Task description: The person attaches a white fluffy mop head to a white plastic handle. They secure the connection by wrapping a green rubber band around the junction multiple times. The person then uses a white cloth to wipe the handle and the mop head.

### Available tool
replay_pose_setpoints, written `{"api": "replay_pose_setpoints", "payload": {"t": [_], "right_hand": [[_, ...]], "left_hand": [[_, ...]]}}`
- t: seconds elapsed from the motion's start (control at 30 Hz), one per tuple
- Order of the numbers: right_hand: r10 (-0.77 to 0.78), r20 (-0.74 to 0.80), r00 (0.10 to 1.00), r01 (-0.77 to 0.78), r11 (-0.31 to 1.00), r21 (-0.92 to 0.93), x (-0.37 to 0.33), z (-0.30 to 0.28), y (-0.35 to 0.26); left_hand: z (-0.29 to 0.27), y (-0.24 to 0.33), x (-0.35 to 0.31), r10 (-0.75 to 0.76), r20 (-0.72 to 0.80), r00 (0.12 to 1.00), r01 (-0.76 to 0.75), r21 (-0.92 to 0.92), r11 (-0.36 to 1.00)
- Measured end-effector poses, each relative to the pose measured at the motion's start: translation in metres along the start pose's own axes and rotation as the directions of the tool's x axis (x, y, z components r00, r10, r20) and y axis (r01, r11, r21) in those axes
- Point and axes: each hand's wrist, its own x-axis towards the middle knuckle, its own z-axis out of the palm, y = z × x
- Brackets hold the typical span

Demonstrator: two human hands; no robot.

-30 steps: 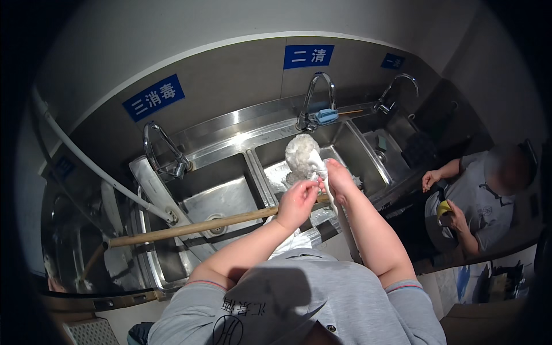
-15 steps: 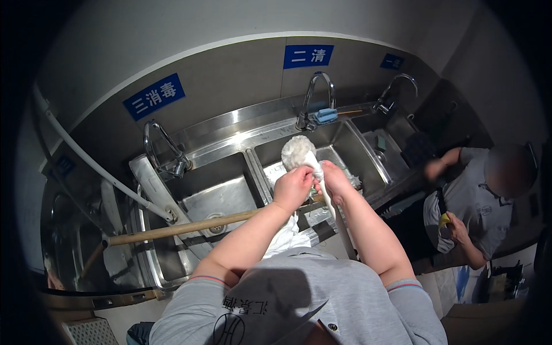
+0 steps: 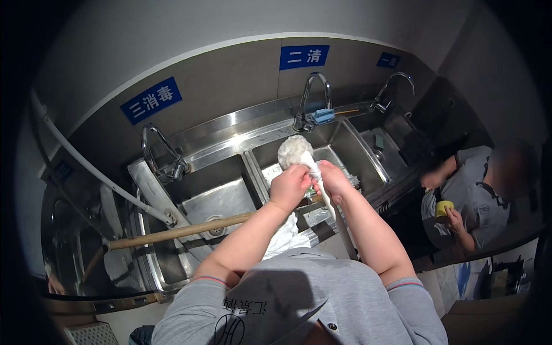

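Over the middle sink, both my hands are closed on a twisted white cloth (image 3: 311,163). A fluffy, greyish-white round bundle (image 3: 295,150) sits just beyond my fingers, at the cloth's far end. My left hand (image 3: 289,187) pinches the cloth from the left, its fingertips partly hidden. My right hand (image 3: 334,181) grips it from the right, and a long white tail of cloth runs from there toward my body. Below my hands a wooden pole (image 3: 184,230) lies across the sinks, its right end partly hidden by my left arm. More white cloth (image 3: 287,237) is bunched close to my shirt.
Left of the middle basin is another steel sink (image 3: 221,195); a third (image 3: 397,149) is at the right. A curved faucet (image 3: 313,95) and blue brush (image 3: 322,116) stand behind. At right a co-worker (image 3: 468,190) holds a yellow round object (image 3: 443,210).
My hands keep their hold on the cloth, with only a slight shift of the view. The co-worker at right has moved a little, and the yellow object shows more fully.
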Motion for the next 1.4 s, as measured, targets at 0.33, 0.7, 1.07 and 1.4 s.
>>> {"api": "replay_pose_setpoints", "payload": {"t": [0.33,0.7,1.07,1.4], "right_hand": [[-0.014,0.007,1.0,0.014,1.0,-0.009,-0.004,0.003,-0.009],[-0.01,0.004,1.0,0.01,1.0,-0.017,-0.006,0.004,-0.009],[0.021,-0.018,1.0,-0.021,1.0,-0.018,-0.009,0.007,-0.01],[-0.001,-0.017,1.0,0.001,1.0,-0.025,-0.007,0.006,-0.007]], "left_hand": [[0.009,0.001,-0.008,-0.138,-0.049,0.989,0.125,-0.208,0.97],[0.003,0.004,0.002,-0.212,0.016,0.977,0.212,-0.147,0.966],[0.006,0.003,-0.007,-0.14,-0.008,0.99,0.138,-0.105,0.985],[0.014,-0.012,-0.011,-0.433,0.168,0.885,0.46,-0.448,0.767]]}}
